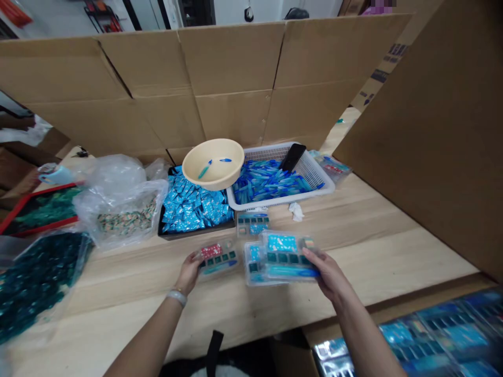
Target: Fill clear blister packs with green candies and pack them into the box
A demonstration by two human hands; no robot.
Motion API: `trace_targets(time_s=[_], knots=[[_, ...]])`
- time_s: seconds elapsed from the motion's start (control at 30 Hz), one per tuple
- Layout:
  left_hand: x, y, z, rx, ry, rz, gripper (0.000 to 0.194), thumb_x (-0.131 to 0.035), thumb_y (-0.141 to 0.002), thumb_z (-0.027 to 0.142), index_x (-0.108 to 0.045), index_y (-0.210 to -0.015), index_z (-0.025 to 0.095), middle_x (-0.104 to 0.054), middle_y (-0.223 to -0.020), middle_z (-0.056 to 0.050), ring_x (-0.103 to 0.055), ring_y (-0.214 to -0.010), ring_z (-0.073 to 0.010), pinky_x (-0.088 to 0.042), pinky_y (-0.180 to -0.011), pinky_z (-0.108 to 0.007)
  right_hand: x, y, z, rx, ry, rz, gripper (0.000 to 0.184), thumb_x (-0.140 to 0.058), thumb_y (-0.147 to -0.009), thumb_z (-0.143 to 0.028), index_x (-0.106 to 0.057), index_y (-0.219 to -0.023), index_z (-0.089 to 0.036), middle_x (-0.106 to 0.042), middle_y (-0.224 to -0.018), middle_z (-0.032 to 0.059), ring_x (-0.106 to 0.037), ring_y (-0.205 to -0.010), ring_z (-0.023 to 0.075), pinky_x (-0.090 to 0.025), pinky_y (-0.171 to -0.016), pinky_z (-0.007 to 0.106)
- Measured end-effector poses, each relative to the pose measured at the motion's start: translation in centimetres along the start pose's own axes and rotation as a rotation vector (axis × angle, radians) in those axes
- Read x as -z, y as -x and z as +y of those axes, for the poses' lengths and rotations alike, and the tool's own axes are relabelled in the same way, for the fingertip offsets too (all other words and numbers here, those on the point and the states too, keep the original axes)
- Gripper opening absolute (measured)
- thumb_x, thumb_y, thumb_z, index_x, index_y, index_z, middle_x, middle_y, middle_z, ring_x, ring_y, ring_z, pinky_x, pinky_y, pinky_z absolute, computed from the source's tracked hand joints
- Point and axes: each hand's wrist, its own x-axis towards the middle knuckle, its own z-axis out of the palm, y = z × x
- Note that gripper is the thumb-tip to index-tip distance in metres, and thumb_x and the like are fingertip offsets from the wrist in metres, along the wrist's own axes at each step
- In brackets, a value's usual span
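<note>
Green pieces (pixel 43 277): a wide swing of the left forearm might drag their clear bag and spill them; they lie well left of the left hand (pixel 189 269).
Small bits (pixel 128 217): loose film around them could snag and scatter them; beyond and left of the left hand.
Left hand: narrow, pinching the left edge of the red case (pixel 218 259).
Blue packets (pixel 192 201): in a black box (pixel 196 233), beyond the left hand.
Bowl (pixel 214 181): seems perched over box and basket (pixel 275 199), so a bump could tip out its two pens; beyond the gap between the hands.
Red case: held by one end, it could twist or dip, and a loose lid would let parts slide; just right of the left fingers, whether clear of the surface (pixel 236 314) I cannot tell.
Far case (pixel 253 224): flat on the surface, beyond and between the hands.
Lower case (pixel 253 267): could slip away if only the top one is gripped; under the upper case (pixel 288 256), jutting toward the left hand.
Pens (pixel 263 180): heaped in the basket, beyond the right hand (pixel 324 267).
Right hand: thumb on the upper case's right end; whether it also grips the lower, I cannot tell.
Packed cases (pixel 440 335): right of the right hand, nearer the body; the right forearm could brush them.
</note>
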Motion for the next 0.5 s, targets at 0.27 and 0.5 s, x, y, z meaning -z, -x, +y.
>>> trace_targets(time_s=[0.27,0.5], knots=[[-6.1,6.4,3.6,-0.201,-0.103,-0.268,0.052,-0.057,-0.069,0.040,-0.044,-0.114,0.017,-0.044,-0.124,-0.012,-0.038,-0.116,-0.0241,-0.031,-0.095,-0.038,-2.0,0.4,0.5,0.129,0.292,0.157,0.041,-0.072,-0.051,-0.037,-0.062,-0.083,-0.014,-0.067,-0.079,0.0062,-0.061,-0.075,0.0213,-0.046,-0.065,0.028],[-12.1,10.0,5.9,0.008,0.238,-0.602,0.059,-0.065,-0.065,0.031,-0.041,-0.118,0.020,-0.055,-0.111,-0.009,-0.051,-0.102,-0.0222,-0.037,-0.091,-0.038,-3.2,0.3,1.9,0.108,0.290,-0.024,0.040,-0.067,-0.058,-0.039,-0.062,-0.091,-0.017,-0.066,-0.090,0.0050,-0.059,-0.087,0.0223,-0.045,-0.075,0.031]])
